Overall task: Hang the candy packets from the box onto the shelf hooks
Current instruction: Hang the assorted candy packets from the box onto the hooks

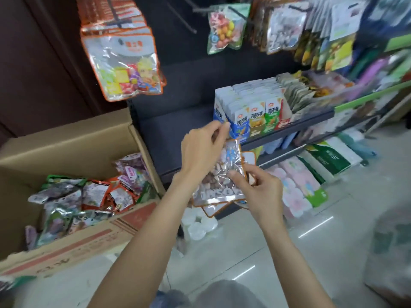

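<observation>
Between cardboard box (73, 150) and shelf (289, 127), both hands, left hand (200, 150) and right hand (260, 192), pinch stacked candy packets (220, 178); slick film could let one slip to floor.

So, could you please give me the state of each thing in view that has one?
Left hand: holds the packets' top.
Right hand: pinches the packets.
Packets in hand: not hung.
Box: open, packets inside.
Orange-edged bags: hanging on a hook.
Empty hook: bare.
</observation>
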A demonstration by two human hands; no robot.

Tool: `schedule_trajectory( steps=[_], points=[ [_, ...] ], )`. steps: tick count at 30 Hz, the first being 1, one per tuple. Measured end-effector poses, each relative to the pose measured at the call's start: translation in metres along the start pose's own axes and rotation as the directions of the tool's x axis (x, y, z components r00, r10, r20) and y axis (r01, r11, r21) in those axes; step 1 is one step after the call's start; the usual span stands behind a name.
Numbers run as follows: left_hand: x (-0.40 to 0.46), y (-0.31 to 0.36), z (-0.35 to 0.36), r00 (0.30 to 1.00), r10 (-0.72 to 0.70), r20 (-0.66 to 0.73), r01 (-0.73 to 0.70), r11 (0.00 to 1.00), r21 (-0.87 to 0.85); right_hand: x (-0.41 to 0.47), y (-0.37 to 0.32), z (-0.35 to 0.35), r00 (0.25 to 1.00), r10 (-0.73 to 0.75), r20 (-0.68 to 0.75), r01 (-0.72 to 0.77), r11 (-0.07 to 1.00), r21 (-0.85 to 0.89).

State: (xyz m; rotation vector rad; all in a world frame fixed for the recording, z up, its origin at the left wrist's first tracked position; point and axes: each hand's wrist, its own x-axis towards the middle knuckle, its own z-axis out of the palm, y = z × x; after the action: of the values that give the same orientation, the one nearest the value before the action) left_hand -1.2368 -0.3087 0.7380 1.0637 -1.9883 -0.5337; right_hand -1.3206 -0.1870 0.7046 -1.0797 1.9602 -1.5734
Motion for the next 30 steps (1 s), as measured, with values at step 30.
schedule_trajectory(
  steps=[30],
  points=[
    [0.164,0.079,0.171,0.856,-0.164,0.491,0.474,0.628,-0.617,0.312,0.006,-0.166,0.902,-0.376,0.21,0.408,0.904,-0.132]
  ],
)
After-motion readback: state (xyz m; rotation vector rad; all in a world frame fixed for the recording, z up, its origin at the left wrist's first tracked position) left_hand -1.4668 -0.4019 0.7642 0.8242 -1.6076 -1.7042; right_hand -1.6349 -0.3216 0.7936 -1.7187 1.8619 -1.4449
